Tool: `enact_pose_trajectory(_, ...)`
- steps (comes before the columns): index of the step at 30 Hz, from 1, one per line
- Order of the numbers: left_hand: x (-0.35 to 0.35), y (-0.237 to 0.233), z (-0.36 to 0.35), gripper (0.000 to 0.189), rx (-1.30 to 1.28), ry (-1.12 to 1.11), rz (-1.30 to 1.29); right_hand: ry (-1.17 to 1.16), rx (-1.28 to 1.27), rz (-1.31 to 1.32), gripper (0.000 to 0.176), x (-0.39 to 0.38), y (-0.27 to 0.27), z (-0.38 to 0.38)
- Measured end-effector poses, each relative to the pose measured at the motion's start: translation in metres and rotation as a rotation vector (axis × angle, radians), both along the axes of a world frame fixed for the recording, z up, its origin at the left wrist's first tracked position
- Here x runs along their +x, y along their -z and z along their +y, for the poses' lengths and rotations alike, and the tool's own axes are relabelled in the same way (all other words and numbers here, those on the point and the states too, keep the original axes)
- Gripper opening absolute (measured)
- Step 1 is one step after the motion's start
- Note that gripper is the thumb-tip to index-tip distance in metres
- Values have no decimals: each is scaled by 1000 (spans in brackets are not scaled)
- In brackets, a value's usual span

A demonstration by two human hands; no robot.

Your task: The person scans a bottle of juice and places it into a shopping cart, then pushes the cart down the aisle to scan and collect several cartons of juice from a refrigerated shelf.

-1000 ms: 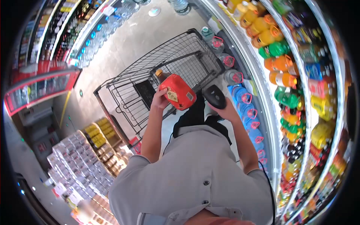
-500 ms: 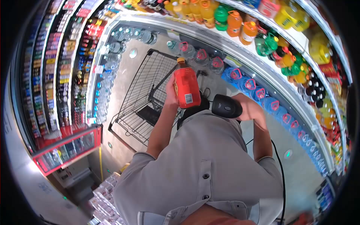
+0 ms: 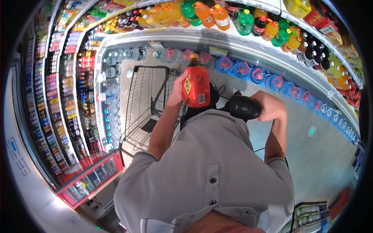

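In my left hand (image 3: 178, 90) is a large bottle (image 3: 197, 87) with a red label, a yellow diamond mark and an orange-yellow cap. It stands roughly upright, its white barcode turned toward me. My fingers wrap round its left side. My right hand (image 3: 269, 106) grips a black handheld barcode scanner (image 3: 245, 107), whose rounded head points left toward the bottle, with a gap between them. A black cable (image 3: 289, 182) hangs at my right side. Part of the right fingers is hidden behind the scanner.
A wire shopping cart (image 3: 149, 105) stands in front of me to the left. Large water jugs with pink handles (image 3: 241, 69) line the floor along the shelf base. Shelves of coloured drink bottles (image 3: 221, 17) curve across the front, and packed drink shelves (image 3: 70, 89) rise at the left.
The view has turned, so the shelves and cart appear shifted. The bottle has rotated slightly, bringing its yellow diamond mark into fuller view. The scanner sits a little farther right in view.
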State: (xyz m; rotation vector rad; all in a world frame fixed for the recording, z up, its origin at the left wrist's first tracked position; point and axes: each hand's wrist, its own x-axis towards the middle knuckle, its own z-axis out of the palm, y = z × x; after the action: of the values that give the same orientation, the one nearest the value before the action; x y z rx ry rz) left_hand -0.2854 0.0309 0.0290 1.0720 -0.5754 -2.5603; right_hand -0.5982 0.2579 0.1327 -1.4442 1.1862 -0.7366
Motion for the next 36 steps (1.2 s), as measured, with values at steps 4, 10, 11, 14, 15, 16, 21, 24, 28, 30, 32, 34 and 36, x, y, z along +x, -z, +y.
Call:
enact_pose_trajectory(4,-22,14,-11,54,71,84,38,55,-41,93,28,-8,1,13)
enact_pose_trajectory(10,-76,15,-39,55,184,234,145,219,-8,65,22,-1,5,36)
enact_pose_trajectory(11,-89,12,-41,54,185,261,157,232,-1,27,22,-3,3,37)
enact_pose_trajectory(14,-115,20,-58,53,206,343,224,258,50,13,22,-1,-5,36)
enact_pose_trajectory(15,-119,26,-64,53,213,352,252,281,39,-2,21,1,-7,32)
enact_pose_trajectory(16,-125,33,-71,52,166,376,217,292,43,29,21,4,-9,28)
enact_pose_trajectory(21,-178,22,-100,51,-538,567,109,545,101,44,20,15,-22,14)
enact_pose_trajectory(24,-208,35,-108,61,-987,715,-126,657,189,94,24,22,-15,8)
enact_pose_trajectory(28,-262,19,-125,74,-1398,882,-142,848,204,160,27,25,-5,-4)
enact_pose_trajectory(30,-295,8,-131,68,-1434,856,-51,921,198,143,29,26,8,-9)
enact_pose_trajectory(32,-333,6,-142,65,-1480,803,-5,1158,330,77,27,25,16,-17)
enact_pose_trajectory(34,-371,-16,-148,60,-1507,775,-29,1223,218,-3,25,24,36,-17)
enact_pose_trajectory(36,-403,-46,-147,58,-1513,719,0,1268,127,-13,24,22,41,-18)
